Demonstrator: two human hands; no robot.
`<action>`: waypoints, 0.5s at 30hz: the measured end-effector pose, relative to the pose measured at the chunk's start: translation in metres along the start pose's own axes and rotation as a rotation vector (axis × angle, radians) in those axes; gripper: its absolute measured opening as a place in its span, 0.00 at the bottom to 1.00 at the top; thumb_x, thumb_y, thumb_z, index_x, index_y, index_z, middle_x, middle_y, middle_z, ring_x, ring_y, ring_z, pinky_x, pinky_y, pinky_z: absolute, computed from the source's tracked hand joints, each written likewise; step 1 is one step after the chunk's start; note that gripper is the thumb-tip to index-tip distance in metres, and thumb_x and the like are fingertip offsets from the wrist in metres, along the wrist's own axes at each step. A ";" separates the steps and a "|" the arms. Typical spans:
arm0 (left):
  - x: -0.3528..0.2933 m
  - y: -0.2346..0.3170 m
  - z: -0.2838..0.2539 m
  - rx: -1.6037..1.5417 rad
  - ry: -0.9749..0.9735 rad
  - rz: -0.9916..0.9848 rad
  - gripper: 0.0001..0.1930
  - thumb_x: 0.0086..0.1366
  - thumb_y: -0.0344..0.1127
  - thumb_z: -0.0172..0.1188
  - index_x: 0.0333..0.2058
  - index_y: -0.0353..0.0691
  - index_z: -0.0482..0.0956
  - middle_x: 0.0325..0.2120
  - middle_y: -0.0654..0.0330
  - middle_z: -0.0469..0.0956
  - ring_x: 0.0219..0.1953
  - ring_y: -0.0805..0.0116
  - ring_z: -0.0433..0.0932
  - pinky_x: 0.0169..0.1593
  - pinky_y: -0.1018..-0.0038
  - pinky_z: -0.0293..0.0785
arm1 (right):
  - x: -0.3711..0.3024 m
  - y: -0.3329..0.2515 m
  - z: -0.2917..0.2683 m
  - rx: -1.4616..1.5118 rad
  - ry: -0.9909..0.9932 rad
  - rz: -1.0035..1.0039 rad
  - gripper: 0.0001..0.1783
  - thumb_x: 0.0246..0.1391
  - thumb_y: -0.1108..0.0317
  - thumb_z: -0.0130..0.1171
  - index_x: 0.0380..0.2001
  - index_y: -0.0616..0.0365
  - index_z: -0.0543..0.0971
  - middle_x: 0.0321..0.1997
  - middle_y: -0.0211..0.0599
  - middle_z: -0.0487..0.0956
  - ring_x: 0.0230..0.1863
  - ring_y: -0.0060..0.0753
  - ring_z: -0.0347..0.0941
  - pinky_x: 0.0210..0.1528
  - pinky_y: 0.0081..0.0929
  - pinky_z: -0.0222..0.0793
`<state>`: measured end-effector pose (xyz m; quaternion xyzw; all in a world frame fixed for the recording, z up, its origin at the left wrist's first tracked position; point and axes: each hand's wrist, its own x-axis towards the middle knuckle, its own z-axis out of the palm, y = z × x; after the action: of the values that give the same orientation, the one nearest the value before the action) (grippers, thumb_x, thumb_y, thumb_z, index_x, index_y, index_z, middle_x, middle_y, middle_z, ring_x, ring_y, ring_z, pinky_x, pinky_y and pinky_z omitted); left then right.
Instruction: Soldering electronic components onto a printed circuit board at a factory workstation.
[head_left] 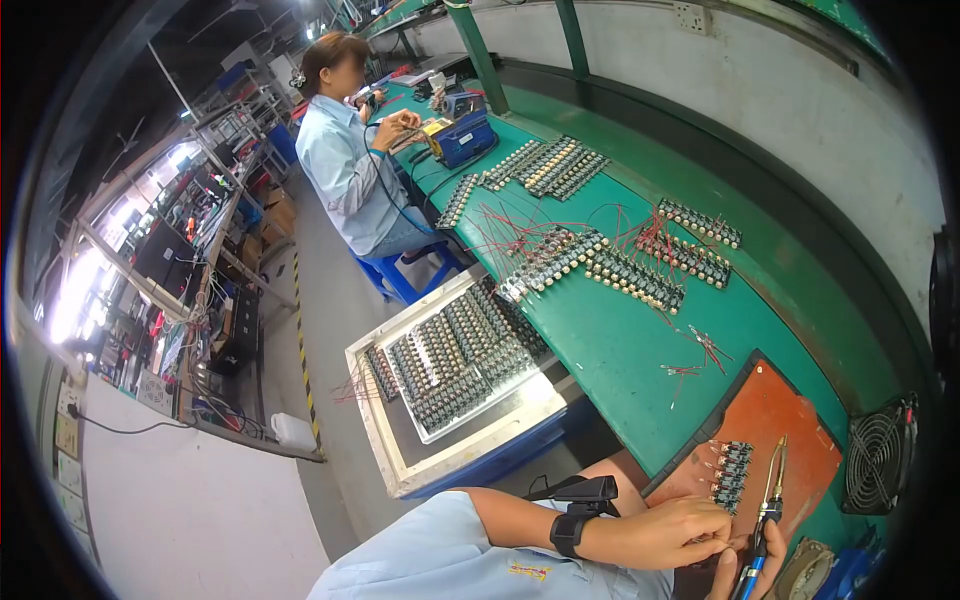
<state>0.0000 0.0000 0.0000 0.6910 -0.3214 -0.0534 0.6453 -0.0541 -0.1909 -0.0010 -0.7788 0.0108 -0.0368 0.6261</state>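
My left hand point(690, 530) reaches in from the lower edge with its fingertips pinched together. What they hold, if anything, is too small to make out. My right hand point(768, 568), partly cut off by the lower edge, is closed round the blue handle of a soldering iron point(766, 515). The iron's metal end looks like two slim prongs and points away from me over an orange-brown mat point(790, 415). Just beyond my left hand, a short block of small circuit boards point(732, 478) lies on that mat, with short wire ends along its left side.
Strips of boards with red wires point(635, 280) lie along the green bench point(590, 345); loose red wires point(708, 348) are nearer. A wood-framed tray point(385, 440) of boards stands left. A black fan point(880, 455) sits right. Farther off, a person point(345, 160) works beside a blue box-shaped unit point(465, 140).
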 end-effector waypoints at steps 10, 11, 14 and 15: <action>0.002 0.004 0.000 -0.011 0.005 -0.010 0.08 0.63 0.34 0.53 0.27 0.37 0.68 0.23 0.58 0.68 0.29 0.59 0.70 0.37 0.65 0.64 | 0.004 -0.032 0.019 -0.043 0.107 -0.228 0.23 0.57 0.73 0.59 0.54 0.68 0.68 0.35 0.36 0.75 0.35 0.26 0.69 0.41 0.22 0.67; 0.002 0.004 0.000 -0.018 -0.008 -0.015 0.09 0.63 0.34 0.53 0.27 0.37 0.68 0.23 0.58 0.68 0.29 0.59 0.69 0.37 0.65 0.64 | 0.003 -0.031 0.018 -0.049 0.115 -0.216 0.23 0.57 0.73 0.59 0.54 0.68 0.68 0.35 0.36 0.75 0.35 0.26 0.69 0.41 0.22 0.67; 0.002 0.003 0.001 -0.023 -0.008 -0.013 0.09 0.63 0.34 0.53 0.27 0.37 0.67 0.23 0.58 0.68 0.29 0.59 0.69 0.37 0.65 0.64 | 0.003 -0.028 0.017 -0.038 0.116 -0.218 0.22 0.57 0.73 0.59 0.53 0.69 0.68 0.35 0.36 0.75 0.35 0.26 0.69 0.41 0.22 0.67; 0.002 0.003 0.001 -0.026 -0.007 -0.012 0.09 0.64 0.34 0.53 0.26 0.37 0.67 0.23 0.58 0.68 0.29 0.59 0.69 0.37 0.65 0.64 | 0.003 -0.028 0.017 -0.033 0.116 -0.218 0.22 0.57 0.73 0.58 0.53 0.69 0.68 0.35 0.36 0.75 0.35 0.26 0.69 0.41 0.22 0.67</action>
<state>-0.0002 -0.0019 0.0031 0.6843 -0.3186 -0.0639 0.6528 -0.0507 -0.1685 0.0225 -0.7822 -0.0370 -0.1494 0.6037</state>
